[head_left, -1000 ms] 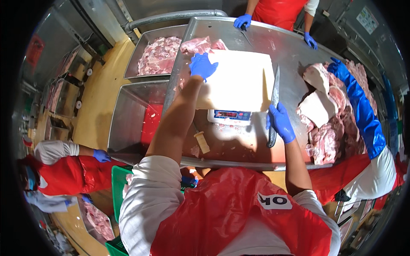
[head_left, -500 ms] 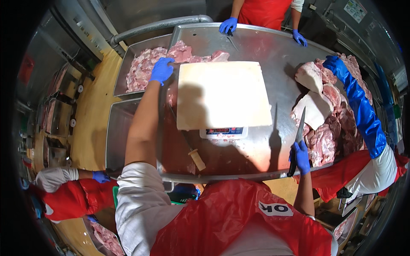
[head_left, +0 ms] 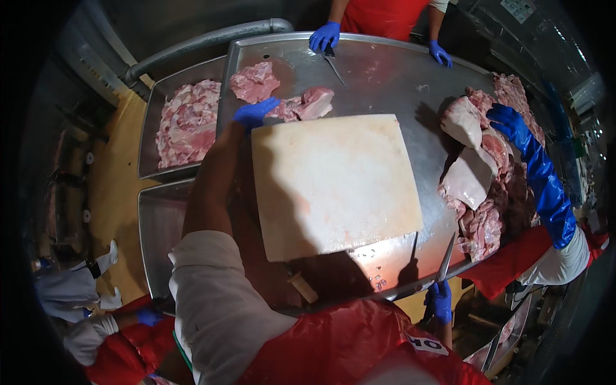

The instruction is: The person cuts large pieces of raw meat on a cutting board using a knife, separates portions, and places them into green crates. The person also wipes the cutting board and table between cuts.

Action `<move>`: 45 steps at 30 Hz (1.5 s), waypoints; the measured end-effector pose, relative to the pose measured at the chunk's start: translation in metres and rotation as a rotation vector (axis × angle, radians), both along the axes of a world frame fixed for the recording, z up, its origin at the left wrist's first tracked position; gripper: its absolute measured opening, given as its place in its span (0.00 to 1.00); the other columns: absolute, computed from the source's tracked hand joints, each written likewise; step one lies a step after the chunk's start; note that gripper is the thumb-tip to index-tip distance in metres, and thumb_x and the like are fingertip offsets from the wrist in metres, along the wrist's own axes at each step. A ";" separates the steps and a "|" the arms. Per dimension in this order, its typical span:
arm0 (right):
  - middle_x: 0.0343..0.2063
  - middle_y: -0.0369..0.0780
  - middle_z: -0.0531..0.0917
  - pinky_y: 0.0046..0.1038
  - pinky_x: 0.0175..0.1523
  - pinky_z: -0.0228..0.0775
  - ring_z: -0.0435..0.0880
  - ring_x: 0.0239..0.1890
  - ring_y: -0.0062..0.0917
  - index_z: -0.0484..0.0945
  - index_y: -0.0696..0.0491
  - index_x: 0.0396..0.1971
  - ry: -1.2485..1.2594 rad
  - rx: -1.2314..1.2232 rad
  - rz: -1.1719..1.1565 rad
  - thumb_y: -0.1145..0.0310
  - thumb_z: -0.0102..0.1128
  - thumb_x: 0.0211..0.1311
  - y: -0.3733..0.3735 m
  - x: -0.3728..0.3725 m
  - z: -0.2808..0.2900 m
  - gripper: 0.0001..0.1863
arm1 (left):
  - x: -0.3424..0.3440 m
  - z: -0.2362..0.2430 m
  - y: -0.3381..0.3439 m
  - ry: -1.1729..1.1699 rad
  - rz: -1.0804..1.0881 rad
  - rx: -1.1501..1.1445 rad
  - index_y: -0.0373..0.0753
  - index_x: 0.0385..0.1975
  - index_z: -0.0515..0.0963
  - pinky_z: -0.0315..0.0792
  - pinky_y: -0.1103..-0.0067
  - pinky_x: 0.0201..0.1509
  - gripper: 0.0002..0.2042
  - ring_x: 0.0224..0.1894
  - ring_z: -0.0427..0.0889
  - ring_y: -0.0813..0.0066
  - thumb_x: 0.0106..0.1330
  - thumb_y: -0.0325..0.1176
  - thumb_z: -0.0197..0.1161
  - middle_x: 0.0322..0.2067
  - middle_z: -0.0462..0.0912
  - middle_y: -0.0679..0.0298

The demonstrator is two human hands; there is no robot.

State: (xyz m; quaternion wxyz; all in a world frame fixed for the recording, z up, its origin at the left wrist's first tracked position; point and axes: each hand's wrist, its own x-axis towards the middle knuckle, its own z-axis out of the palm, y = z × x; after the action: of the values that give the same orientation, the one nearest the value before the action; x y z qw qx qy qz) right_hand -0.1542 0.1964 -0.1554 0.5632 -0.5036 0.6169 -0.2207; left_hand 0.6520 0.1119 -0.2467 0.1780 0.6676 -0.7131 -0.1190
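Note:
My left hand [head_left: 255, 112], gloved in blue, reaches beside the top-left corner of a thick white board [head_left: 333, 186], its fingers stretched toward raw meat pieces [head_left: 305, 102]; whether it touches them is unclear. Another meat piece [head_left: 253, 82] lies just above it. Low on the right, my right hand [head_left: 441, 301] grips a long knife [head_left: 447, 253] with its blade pointing up, over the table's front edge. A cream-handled tool [head_left: 301, 287] lies below the board, in shadow. The scale seen earlier under the board is hidden.
The steel table [head_left: 385, 77] holds a meat pile [head_left: 481, 224] on the right, where a co-worker's blue-sleeved arm [head_left: 539, 173] reaches in. Another co-worker [head_left: 385, 16] stands opposite, near a knife [head_left: 337, 70]. Steel bins [head_left: 146, 128] line the left; more co-workers [head_left: 112, 346] are at lower left.
My left hand has shifted toward the upper meat, whose pieces now show apart. The board appears lower in view, covering the scale. My right hand has moved down with the knife.

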 end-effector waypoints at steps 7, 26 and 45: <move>0.21 0.32 0.71 0.20 0.21 0.71 0.71 0.16 0.15 0.67 0.50 0.37 0.052 0.081 -0.137 0.71 0.50 0.69 0.002 0.027 0.001 0.02 | 0.019 -0.046 -0.033 -0.088 0.109 -0.192 0.41 0.37 0.80 0.75 0.66 0.40 0.15 0.36 0.82 0.56 0.51 0.39 0.67 0.36 0.82 0.57; 0.21 0.32 0.70 0.23 0.26 0.69 0.70 0.20 0.16 0.71 0.52 0.38 0.188 0.190 -0.287 0.66 0.53 0.68 0.018 0.025 0.018 0.06 | 0.323 0.154 0.043 -0.118 0.426 -0.333 0.33 0.53 0.75 0.70 0.73 0.54 0.19 0.52 0.77 0.68 0.61 0.31 0.57 0.48 0.80 0.56; 0.24 0.47 0.78 0.34 0.34 0.70 0.74 0.24 0.30 0.73 0.58 0.43 0.180 -0.034 0.034 0.62 0.50 0.70 -0.012 -0.043 -0.022 0.14 | -0.413 0.387 -0.026 0.154 -0.310 -0.241 0.30 0.46 0.78 0.71 0.77 0.51 0.13 0.43 0.80 0.72 0.61 0.20 0.54 0.41 0.82 0.57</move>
State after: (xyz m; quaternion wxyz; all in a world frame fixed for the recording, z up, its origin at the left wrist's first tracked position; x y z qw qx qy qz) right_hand -0.1977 0.1839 -0.1774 0.5005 -0.5412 0.6526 -0.1753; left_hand 0.2388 0.0862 0.1405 0.2900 0.5125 -0.8008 -0.1094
